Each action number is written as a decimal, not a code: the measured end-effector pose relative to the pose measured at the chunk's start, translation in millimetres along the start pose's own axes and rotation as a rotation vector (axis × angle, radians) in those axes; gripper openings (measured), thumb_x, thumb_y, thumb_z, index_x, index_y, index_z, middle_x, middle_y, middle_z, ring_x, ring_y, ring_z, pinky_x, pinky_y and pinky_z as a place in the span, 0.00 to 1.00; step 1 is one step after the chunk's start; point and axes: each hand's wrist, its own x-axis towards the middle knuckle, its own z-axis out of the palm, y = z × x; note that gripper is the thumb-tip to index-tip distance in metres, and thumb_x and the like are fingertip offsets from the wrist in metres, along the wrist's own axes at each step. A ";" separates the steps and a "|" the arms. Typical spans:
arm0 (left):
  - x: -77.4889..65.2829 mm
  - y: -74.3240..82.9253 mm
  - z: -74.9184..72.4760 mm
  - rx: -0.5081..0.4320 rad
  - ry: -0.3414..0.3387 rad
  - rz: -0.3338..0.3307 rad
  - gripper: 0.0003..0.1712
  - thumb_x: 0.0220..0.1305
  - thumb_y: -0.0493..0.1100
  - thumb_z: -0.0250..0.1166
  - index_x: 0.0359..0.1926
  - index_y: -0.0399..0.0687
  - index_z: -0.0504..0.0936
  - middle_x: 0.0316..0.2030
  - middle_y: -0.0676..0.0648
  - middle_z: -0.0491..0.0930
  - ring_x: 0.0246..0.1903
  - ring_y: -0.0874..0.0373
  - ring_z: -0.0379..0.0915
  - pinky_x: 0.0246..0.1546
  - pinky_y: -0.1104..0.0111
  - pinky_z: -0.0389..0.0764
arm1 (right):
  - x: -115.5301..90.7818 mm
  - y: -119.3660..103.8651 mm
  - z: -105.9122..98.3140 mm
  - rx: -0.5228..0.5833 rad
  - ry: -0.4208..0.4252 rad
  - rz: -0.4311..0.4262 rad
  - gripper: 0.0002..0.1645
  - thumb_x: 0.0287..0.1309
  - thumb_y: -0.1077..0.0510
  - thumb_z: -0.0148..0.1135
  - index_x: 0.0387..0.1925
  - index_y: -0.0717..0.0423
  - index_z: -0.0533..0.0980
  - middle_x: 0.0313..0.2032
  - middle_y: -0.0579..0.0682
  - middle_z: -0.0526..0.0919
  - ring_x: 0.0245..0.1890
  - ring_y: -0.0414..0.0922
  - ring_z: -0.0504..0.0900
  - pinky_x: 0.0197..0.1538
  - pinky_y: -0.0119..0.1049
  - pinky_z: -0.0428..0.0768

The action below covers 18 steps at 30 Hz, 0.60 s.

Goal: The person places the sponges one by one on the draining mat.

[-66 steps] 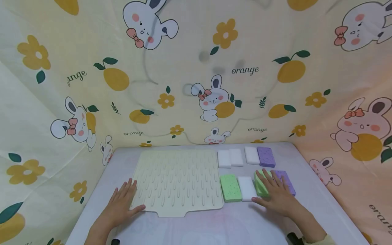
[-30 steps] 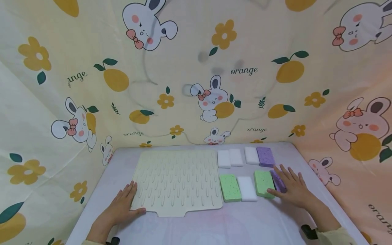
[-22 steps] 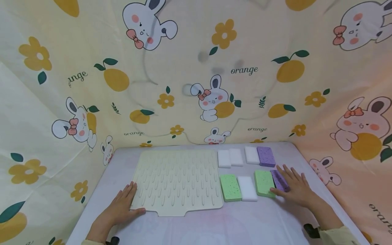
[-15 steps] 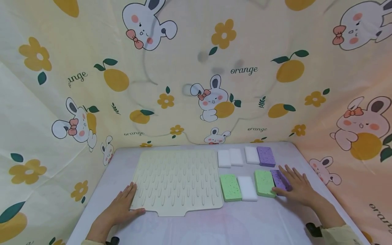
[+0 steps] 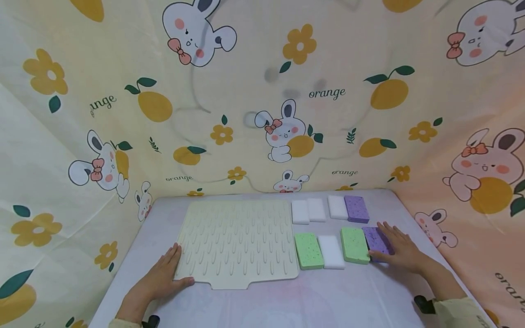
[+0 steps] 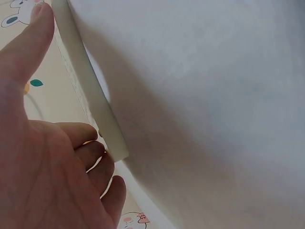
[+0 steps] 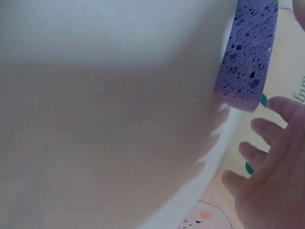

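Observation:
In the head view, my left hand (image 5: 157, 279) rests at the left edge of a cream board (image 5: 242, 248) with raised oval ribs, thumb along its front left corner. The left wrist view has the board's edge (image 6: 90, 90) right beside the fingertips. My right hand (image 5: 406, 253), fingers spread and fairly straight, is at the right side of a purple sponge (image 5: 374, 239); its thumb reaches the near edge. This sponge lies flat next to a green sponge (image 5: 354, 246). In the right wrist view the purple sponge (image 7: 250, 52) shows its pores, fingertips close beside it.
Left of these lie a white sponge (image 5: 331, 252) and another green sponge (image 5: 309, 251) against the board's right edge. Behind are several white sponges (image 5: 337, 207) and a second purple sponge (image 5: 357, 209). A patterned cloth (image 5: 238, 91) rises behind the white table (image 5: 262, 310).
My right hand has moved right, off the green sponge, which has gone from tilted to flat. The purple sponge tipped up, then came down flat beside it. The left hand has stayed put.

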 end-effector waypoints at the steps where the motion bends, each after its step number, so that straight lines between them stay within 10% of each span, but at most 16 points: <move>1: 0.2 0.2 0.0 -0.002 -0.002 -0.002 0.73 0.61 0.73 0.73 0.82 0.23 0.49 0.83 0.26 0.46 0.81 0.27 0.43 0.82 0.38 0.50 | 0.4 1.3 0.1 0.009 -0.006 -0.001 0.65 0.64 0.35 0.71 0.83 0.68 0.50 0.79 0.80 0.50 0.75 0.84 0.48 0.71 0.86 0.47; 18: 5.4 -2.0 0.0 0.006 -0.001 0.016 0.73 0.61 0.72 0.74 0.80 0.20 0.50 0.82 0.23 0.46 0.81 0.25 0.44 0.81 0.37 0.52 | 2.9 11.4 1.1 0.104 -0.091 0.030 0.67 0.65 0.35 0.71 0.84 0.67 0.46 0.80 0.78 0.46 0.77 0.82 0.47 0.70 0.85 0.49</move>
